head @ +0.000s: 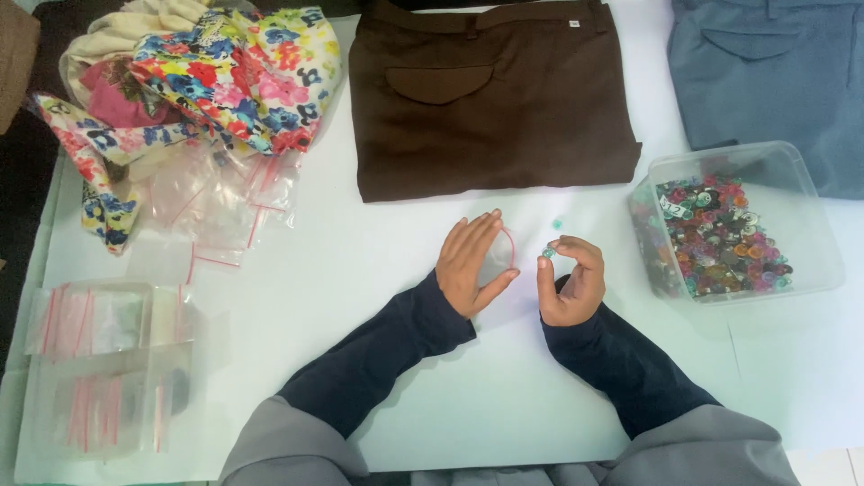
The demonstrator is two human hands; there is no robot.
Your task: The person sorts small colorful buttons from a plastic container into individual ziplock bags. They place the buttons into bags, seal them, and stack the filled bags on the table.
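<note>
Your left hand (pixel 472 263) holds a small clear zip bag (pixel 502 254) with a red seal line, the fingers straight and close together behind it and the thumb pressing it from below, so the bag stands open toward your other hand. Your right hand (pixel 569 281) pinches a small teal button (pixel 547 255) between thumb and forefinger, the other fingers curled into the palm; the button sits just beside the bag's mouth, not yet inside it. Take the clear plastic tub (pixel 801 184) as your landmark: both hands are to its left on the white table (pixel 360 297), the right one nearer to it. The tub is full of mixed coloured buttons (pixel 720 243) (reds, greens, oranges and purples, too small to tell apart singly). One more teal button (pixel 557 221) lies loose on the table between the tub and your left hand. Further left of the tub lie the folded brown trousers (pixel 490 99), and directly behind the tub the folded grey-blue trousers (pixel 774 81). Far left of the tub are a floral cloth pile (pixel 225 72), loose empty zip bags (pixel 225 202), and a clear tray of bags (pixel 108 369).
</note>
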